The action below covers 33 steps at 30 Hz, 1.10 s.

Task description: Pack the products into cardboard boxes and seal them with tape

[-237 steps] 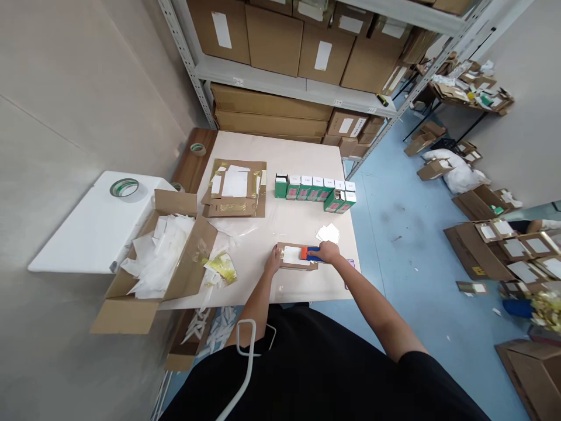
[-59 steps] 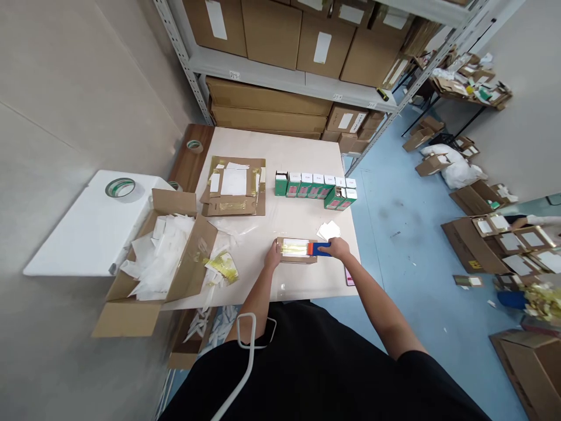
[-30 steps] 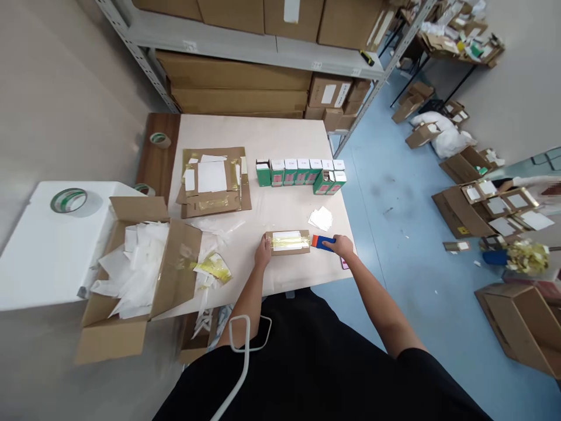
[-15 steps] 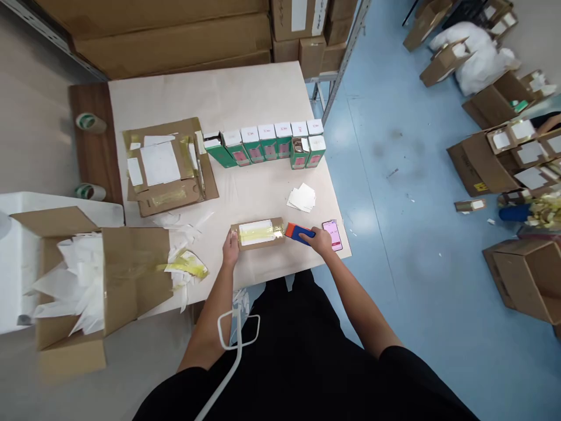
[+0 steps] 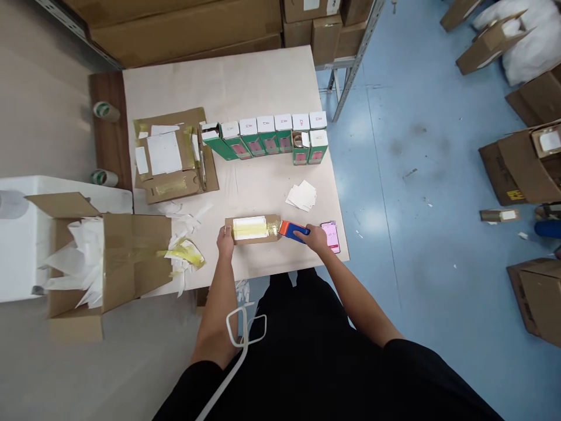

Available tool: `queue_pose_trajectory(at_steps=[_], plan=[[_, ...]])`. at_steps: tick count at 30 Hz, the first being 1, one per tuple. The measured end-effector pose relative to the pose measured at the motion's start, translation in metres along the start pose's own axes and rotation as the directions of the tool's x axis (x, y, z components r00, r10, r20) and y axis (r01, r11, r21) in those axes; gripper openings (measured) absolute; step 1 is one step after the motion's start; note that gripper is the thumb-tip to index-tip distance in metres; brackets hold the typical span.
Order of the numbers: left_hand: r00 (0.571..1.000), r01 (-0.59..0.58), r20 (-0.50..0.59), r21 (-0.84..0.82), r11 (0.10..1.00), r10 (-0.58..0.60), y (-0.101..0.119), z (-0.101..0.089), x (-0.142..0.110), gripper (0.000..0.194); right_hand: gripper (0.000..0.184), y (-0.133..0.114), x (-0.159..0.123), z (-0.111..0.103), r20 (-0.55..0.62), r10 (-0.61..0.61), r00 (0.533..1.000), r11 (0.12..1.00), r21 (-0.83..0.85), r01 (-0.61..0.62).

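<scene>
On the table lies a small long cardboard box (image 5: pixel 272 228) with a white label and clear yellowish tape over it. My left hand (image 5: pixel 225 241) is closed on its left end. My right hand (image 5: pixel 316 238) grips a blue-and-orange hand tool (image 5: pixel 293 230), whose exact kind I cannot make out. The tool's orange end is at the right end of the box, seemingly touching it. Just right of my right hand lies a phone (image 5: pixel 331 237) with a lit pink screen. Beyond the tool is a small pile of white cards (image 5: pixel 302 195).
Several green-and-white boxes (image 5: pixel 256 137) stand in a row across the table (image 5: pixel 219 79). Flattened cardboard (image 5: pixel 151 188) lies left of them. An open carton (image 5: pixel 138 245) of white paper scraps stands at the left. A metal shelf post (image 5: pixel 359 58) rises behind the right corner.
The view has shifted, so the floor boxes sit further right. My hands keep hold of the cardboard box and the tool, with little visible movement on the table.
</scene>
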<state>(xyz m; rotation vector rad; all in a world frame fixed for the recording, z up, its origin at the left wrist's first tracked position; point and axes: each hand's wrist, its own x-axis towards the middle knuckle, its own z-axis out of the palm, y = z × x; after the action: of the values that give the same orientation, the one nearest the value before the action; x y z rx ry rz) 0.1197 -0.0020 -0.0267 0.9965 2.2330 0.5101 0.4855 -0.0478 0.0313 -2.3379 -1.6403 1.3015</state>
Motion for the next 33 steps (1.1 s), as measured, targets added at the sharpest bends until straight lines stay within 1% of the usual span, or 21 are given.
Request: queue_pose_trajectory(at_steps=[3,6,8,14,17,20,23,26,29,31,33], plan=[[0.995,0.088,0.033,0.053,0.995,-0.09,0.013,0.0,-0.001,0.054,0.049,0.001,0.001,-0.004,-0.007,0.006,1.0,1.0,-0.003,-0.006],[0.991,0.105,0.07,0.156,0.982,-0.117,0.024,0.0,-0.005,0.066,0.047,0.002,0.0,-0.009,-0.012,0.017,1.0,1.0,0.014,-0.017],[0.988,0.11,0.086,0.186,0.976,-0.128,0.027,0.0,-0.009,0.07,0.047,0.002,0.001,-0.012,-0.009,0.023,1.0,1.0,0.022,-0.022],[0.983,0.089,0.152,0.106,0.99,-0.104,0.02,0.0,-0.016,0.079,0.046,-0.004,0.003,-0.02,-0.017,-0.012,1.0,0.998,-0.064,0.011],[0.981,0.073,0.172,0.069,0.995,-0.084,0.015,-0.002,-0.014,0.08,0.048,-0.014,-0.004,-0.023,-0.037,0.013,0.999,0.998,-0.066,-0.015],[0.976,0.062,0.209,0.029,0.998,-0.067,0.008,-0.008,-0.008,0.082,0.049,-0.027,-0.017,-0.023,-0.064,0.025,0.998,0.999,-0.046,-0.028],[0.966,0.071,0.249,-0.021,0.997,-0.063,-0.003,-0.018,0.003,0.085,0.052,-0.044,-0.031,-0.02,-0.095,-0.001,0.995,1.0,-0.014,0.0],[0.956,0.074,0.29,-0.075,0.994,-0.049,-0.018,-0.028,0.02,0.084,0.054,-0.07,-0.042,-0.015,-0.1,-0.046,0.994,0.996,0.068,0.053],[0.956,0.047,0.292,-0.112,0.993,-0.012,-0.033,-0.04,0.039,0.076,0.054,-0.106,-0.052,-0.009,-0.081,-0.079,0.994,0.992,0.094,0.087],[0.965,0.045,0.263,-0.096,0.994,-0.018,-0.039,-0.05,0.051,0.072,0.053,-0.134,-0.059,-0.005,-0.101,-0.112,0.989,0.992,0.049,0.117],[0.975,0.036,0.219,-0.068,0.997,-0.02,-0.041,-0.062,0.06,0.073,0.051,-0.163,-0.065,0.002,-0.129,-0.14,0.982,0.99,-0.016,0.139]])
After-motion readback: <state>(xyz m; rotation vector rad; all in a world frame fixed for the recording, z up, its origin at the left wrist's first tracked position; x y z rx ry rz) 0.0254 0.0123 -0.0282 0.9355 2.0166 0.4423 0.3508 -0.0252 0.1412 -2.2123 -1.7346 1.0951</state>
